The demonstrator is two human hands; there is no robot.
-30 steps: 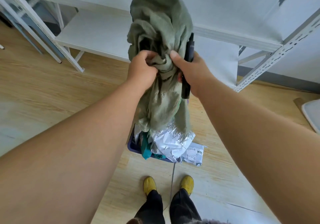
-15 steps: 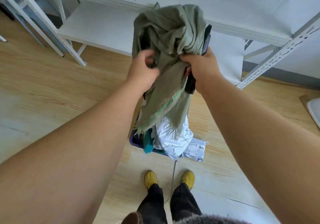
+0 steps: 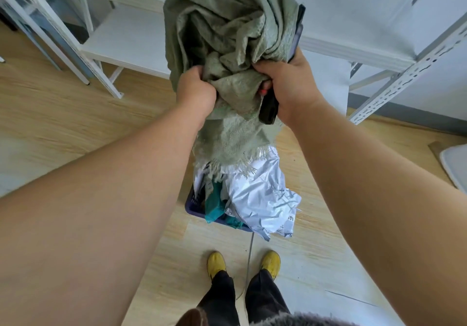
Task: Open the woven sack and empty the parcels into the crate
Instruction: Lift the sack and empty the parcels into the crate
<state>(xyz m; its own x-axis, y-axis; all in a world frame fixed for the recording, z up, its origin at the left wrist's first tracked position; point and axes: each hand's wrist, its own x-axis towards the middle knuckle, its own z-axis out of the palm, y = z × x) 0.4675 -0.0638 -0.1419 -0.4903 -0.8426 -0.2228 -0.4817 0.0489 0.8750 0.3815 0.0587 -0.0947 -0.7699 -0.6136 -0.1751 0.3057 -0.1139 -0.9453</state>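
Since half a second ago both hands have bunched more of the green woven sack (image 3: 227,35) upward, so its gathered bulk now rises past the top of the view and its frayed mouth hangs lower over the parcels. Left hand (image 3: 195,90) has its fingers curled into a fistful of the cloth on the left side of the bundle. Right hand (image 3: 288,83) clutches the cloth on the right, and the same grip pins a dark phone-like device (image 3: 269,109) against the sack, its lower end poking out below the palm. Under the fringe, a crumpled silver mailer (image 3: 262,199) and a teal parcel (image 3: 213,204) are heaped in the dark blue crate (image 3: 192,208), the silver one spilling over the crate's right edge onto the wooden floor (image 3: 63,113). Nearer, a pair of yellow shoes (image 3: 216,265) stands just behind the crate. White metal shelving (image 3: 126,45) runs along the far side.
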